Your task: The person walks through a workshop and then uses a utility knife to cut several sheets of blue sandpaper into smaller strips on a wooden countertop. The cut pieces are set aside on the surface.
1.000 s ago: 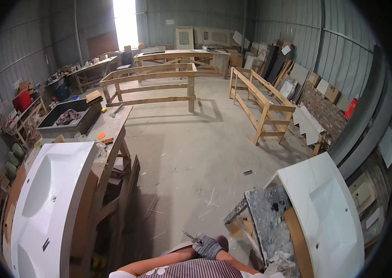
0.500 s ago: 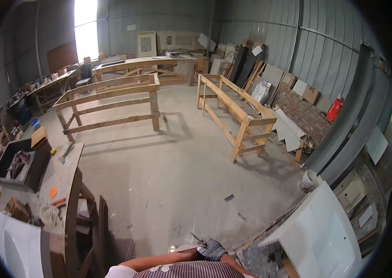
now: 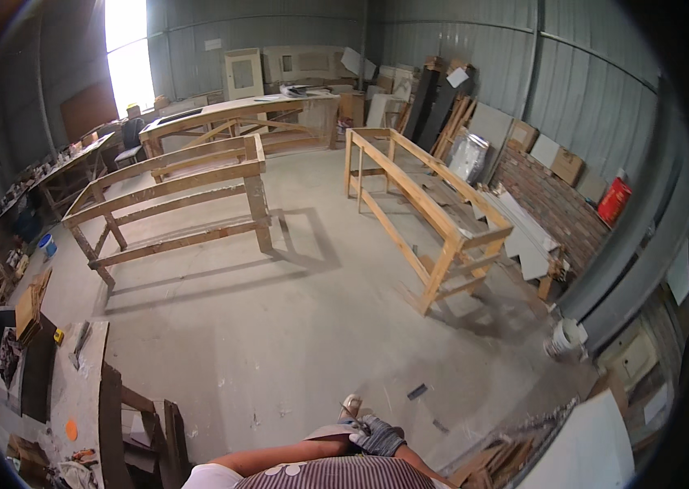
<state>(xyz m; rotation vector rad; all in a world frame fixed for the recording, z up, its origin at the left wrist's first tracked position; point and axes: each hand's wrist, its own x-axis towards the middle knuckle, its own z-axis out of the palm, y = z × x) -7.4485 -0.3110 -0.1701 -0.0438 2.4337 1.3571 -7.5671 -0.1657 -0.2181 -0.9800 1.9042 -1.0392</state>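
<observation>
Low in the picture, my right hand (image 3: 380,438) wears a grey glove. Its fingers are curled together in front of my body. A small thin piece shows beside them, too small and blurred to name. My bare left forearm (image 3: 295,456) reaches across from the left and ends against the glove. The fingers of my left hand are hidden there. Just beyond both hands a light shoe (image 3: 351,404) stands on the concrete floor. A striped apron (image 3: 344,473) covers my front.
Ahead stand two bare wooden frames, a left one (image 3: 173,200) and a right one (image 3: 426,212). A cluttered workbench (image 3: 88,371) is at lower left. A white basin (image 3: 593,448) and a white bucket (image 3: 566,337) are at right. A dark scrap (image 3: 417,392) lies on the floor.
My view has shifted forward, so the bench and the white basin slide toward the lower edge. The thin metal tool that stuck out by my gloved hand no longer shows clearly.
</observation>
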